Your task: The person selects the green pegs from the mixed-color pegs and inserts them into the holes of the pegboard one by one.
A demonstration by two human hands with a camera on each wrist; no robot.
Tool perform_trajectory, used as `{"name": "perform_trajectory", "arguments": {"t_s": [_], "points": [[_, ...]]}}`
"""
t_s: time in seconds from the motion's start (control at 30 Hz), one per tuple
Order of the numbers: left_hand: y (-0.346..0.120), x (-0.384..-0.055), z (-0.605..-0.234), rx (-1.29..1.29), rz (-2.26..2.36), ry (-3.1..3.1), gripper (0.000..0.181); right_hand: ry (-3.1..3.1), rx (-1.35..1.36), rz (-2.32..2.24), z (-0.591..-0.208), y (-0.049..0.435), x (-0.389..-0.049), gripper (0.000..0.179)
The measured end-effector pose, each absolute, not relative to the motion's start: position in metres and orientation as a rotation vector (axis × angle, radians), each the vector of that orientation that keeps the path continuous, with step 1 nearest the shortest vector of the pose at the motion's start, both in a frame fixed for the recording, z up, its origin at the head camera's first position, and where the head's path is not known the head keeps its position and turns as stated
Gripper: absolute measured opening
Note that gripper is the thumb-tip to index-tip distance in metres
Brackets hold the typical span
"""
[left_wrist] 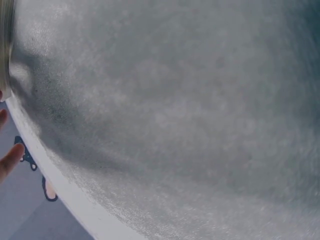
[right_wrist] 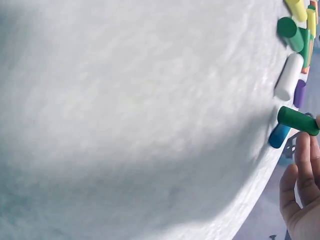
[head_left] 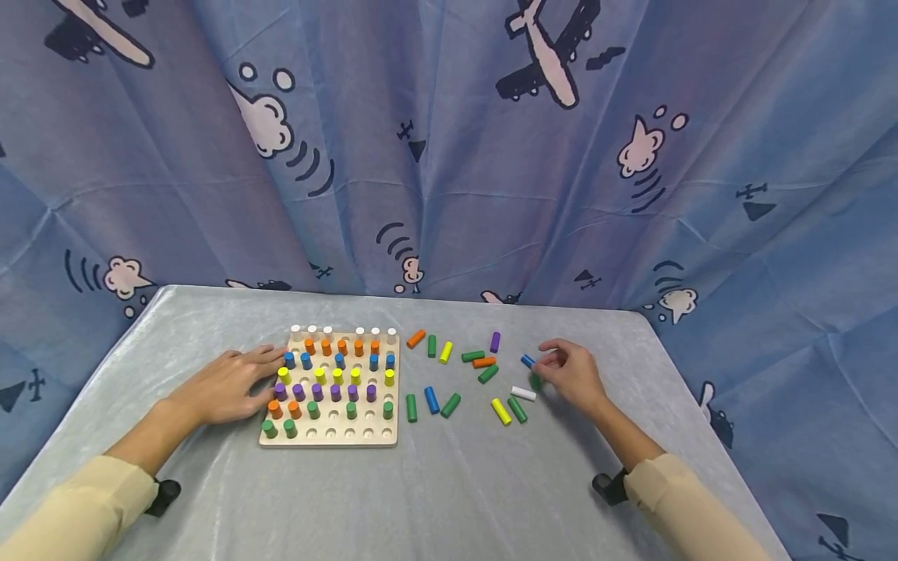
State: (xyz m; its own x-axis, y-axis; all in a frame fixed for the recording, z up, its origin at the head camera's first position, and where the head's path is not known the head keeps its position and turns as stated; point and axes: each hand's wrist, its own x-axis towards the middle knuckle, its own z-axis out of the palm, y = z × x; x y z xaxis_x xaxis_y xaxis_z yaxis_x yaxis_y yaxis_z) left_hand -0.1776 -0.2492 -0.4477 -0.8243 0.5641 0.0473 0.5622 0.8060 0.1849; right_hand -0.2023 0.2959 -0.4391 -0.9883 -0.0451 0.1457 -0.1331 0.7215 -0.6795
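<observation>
My right hand [head_left: 571, 375] pinches a green peg [right_wrist: 298, 120] between thumb and fingertips, right of the loose pegs. Close by it on the table lies a blue peg [head_left: 528, 361], partly covered by the green one in the right wrist view. With fingers extended, my left hand [head_left: 228, 383] rests at the left edge of a wooden pegboard [head_left: 330, 446]. Rows of white, orange, blue, yellow and purple pegs stand in the board. Its two nearest rows hold orange and green pegs, with several bare holes. Only fingertips [left_wrist: 11, 161] of the left hand show in the left wrist view.
Loose pegs lie between the board and my right hand, among them a white peg [head_left: 523, 393], a yellow peg [head_left: 501, 411], a purple peg [head_left: 495, 342] and several green ones. A grey cloth covers the table [head_left: 449, 499]. Behind it hangs a blue patterned curtain [head_left: 463, 195].
</observation>
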Motion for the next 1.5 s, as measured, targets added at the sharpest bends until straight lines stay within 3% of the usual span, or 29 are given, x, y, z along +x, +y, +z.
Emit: {"name": "perform_trajectory", "arguments": {"t_s": [0.87, 1.5], "points": [[-0.249, -0.181, -0.452, 0.929, 0.311, 2.986, 0.051, -2.612, 0.651, 1.459, -0.411, 0.208, -0.205, 0.03], [-0.251, -0.181, -0.45, 0.919, 0.285, 2.98, 0.05, -2.686, 0.84, 1.485, -0.404, 0.131, -0.199, 0.027]]}}
